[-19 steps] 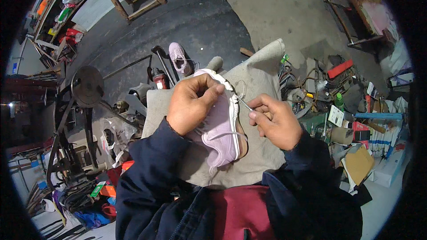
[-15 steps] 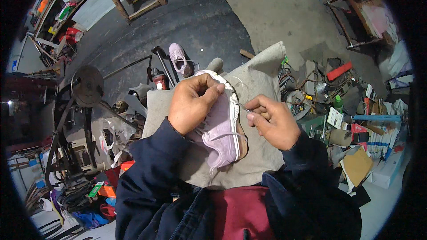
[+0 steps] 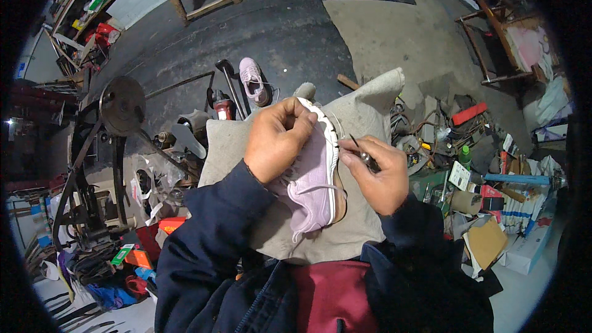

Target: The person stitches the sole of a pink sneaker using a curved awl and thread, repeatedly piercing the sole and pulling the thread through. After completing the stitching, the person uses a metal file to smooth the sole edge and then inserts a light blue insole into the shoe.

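Head view, from the left: a dark metal wheel [image 3: 122, 106] stands on a machine frame beside me. Next, beyond my lap, a lilac shoe [image 3: 251, 79] rests on the dark floor [image 3: 296, 31]. A grey-beige cloth [image 3: 225, 154] covers my lap. My left hand [image 3: 280, 142] is closed, thumb and fingers pinching the far end of another lilac sneaker [image 3: 316, 194], which lies over the cloth with its white sole turned toward my right. A pale thread [image 3: 341, 124] loops near that sole. My right hand [image 3: 382, 172] grips a small, dark, pointed tool [image 3: 369, 160] just beside the sole's edge. Farther right are a red block [image 3: 470, 114], a tan sheet [image 3: 486, 243] and a blue bar [image 3: 517, 179] among clutter.
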Motion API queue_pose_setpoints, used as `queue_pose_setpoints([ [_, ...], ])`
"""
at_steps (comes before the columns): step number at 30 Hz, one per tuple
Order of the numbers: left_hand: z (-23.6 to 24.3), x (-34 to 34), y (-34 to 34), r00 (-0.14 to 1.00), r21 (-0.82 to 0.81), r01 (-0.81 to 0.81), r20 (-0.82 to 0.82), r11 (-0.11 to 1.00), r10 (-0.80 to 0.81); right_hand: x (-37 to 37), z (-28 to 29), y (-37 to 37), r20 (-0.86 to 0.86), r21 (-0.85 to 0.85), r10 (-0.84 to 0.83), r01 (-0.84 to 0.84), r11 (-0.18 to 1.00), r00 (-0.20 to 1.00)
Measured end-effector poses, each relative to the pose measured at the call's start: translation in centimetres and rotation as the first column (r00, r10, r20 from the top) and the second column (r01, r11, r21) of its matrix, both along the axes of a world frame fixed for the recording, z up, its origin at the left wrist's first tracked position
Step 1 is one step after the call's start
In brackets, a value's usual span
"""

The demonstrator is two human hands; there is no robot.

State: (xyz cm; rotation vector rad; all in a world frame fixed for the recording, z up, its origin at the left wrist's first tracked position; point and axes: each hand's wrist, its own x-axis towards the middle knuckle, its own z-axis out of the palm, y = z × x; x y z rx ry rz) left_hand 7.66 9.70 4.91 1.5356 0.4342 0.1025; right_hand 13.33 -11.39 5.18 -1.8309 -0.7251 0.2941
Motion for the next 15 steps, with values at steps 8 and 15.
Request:
queue_pose_setpoints([
  [8,-0.7,-0.5,0.0,0.993,0.054,0.013,0.117,0.998,-0.019,1.2,-0.9,1.3,0.075,-0.136,-0.025,0.035,0.990,0.997],
  [15,-0.2,-0.8,0.4,0.997,-0.085,0.007,0.080,0.996,0.000,1.4,-0.9,1.8,0.169,-0.209,-0.007,0.043,0.977,0.986],
])
